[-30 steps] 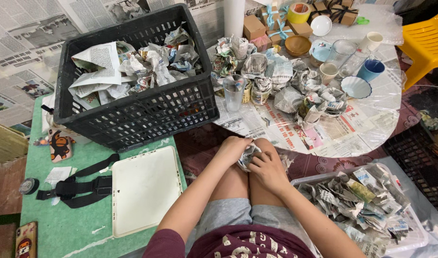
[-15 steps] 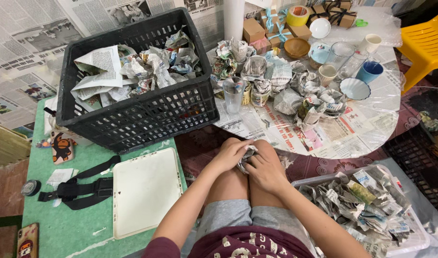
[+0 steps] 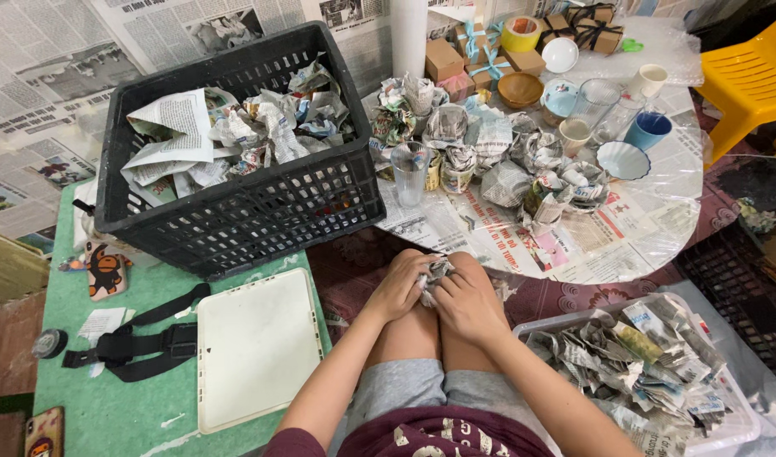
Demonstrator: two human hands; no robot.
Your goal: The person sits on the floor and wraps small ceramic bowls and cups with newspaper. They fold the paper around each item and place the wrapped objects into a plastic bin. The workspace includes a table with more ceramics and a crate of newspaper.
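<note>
Hands meet over the knees: left hand (image 3: 398,288) and right hand (image 3: 466,296) both closed around a small newspaper wad (image 3: 435,272), each grip tight, fingers curled in from both sides, so whatever is inside gets held against the lap rather than on any surface. Wad sits near centre, just off the near edge of the round counter (image 3: 659,237); only a sliver of crumpled print shows between the thumbs, so I can't tell what it wraps, if anything. Supply and output sit within arm reach, which looks deliberate: black crate (image 3: 244,211) far left holds loose crumpled newspaper sheets, clear bin (image 3: 726,432) near right holds flatter paper bundles. Counter is covered in newsprint under a clear plastic sheet, probably to protect it. On it: a cluster of paper-wrapped lumps (image 3: 523,169), a bare drinking glass (image 3: 410,169) standing upright, a blue cup (image 3: 648,129), a wooden bowl (image 3: 520,89), small gift boxes with ribbon at the far edge. Green mat (image 3: 108,406) near left carries a white tray (image 3: 256,347) and a black strap (image 3: 142,343). Yellow chair (image 3: 748,80) is cut off at the right; bin's near corner and a phone at bottom left also run out of view.
</note>
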